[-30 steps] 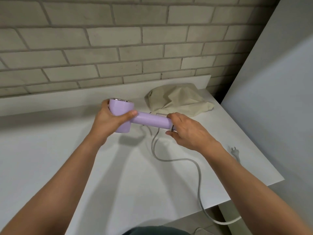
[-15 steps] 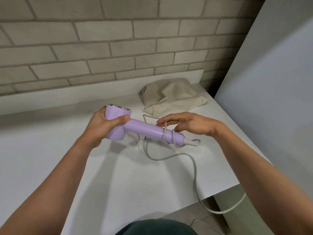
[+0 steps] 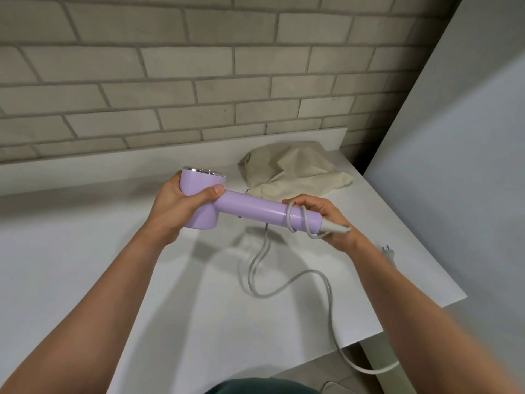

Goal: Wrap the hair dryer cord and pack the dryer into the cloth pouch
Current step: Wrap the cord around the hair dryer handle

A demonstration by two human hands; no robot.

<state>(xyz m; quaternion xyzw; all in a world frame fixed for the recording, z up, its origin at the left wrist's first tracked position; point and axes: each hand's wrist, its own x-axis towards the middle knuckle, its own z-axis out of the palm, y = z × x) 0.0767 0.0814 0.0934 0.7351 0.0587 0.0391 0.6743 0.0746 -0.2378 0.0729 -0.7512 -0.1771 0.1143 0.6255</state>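
**Hair dryer** (image 3: 250,207): lilac, with a chrome-rimmed head and a long round handle. It is held level in the air above the white bench (image 3: 85,265), head to the left and handle to the right. It is outside the pouch.

**Left hand** (image 3: 181,206): wrapped round the dryer's head. The thumb lies across the front where head meets handle, and the fingers are curled behind.

**Right hand** (image 3: 326,220): at the dryer's handle end. The fingers curl round the back of the handle beside the loops, the palm sits under the grey strain relief, and the hand grips that end.

**Cord** (image 3: 284,291): pale grey. Two loops are wound round the dryer's handle near its end. The rest drops from under the handle to the bench, snakes below the dryer, and hangs over the near edge.

**Plug** (image 3: 388,252): lies on the bench, right of and below the dryer's handle end, partly hidden by the right forearm.

**Cloth pouch** (image 3: 292,169): cream and crumpled. It lies on the bench just behind the dryer's handle, not touching it.

**Brick wall** (image 3: 170,81): pale, behind the dryer.

**Grey panel** (image 3: 454,166): upright, well to the right of the dryer.
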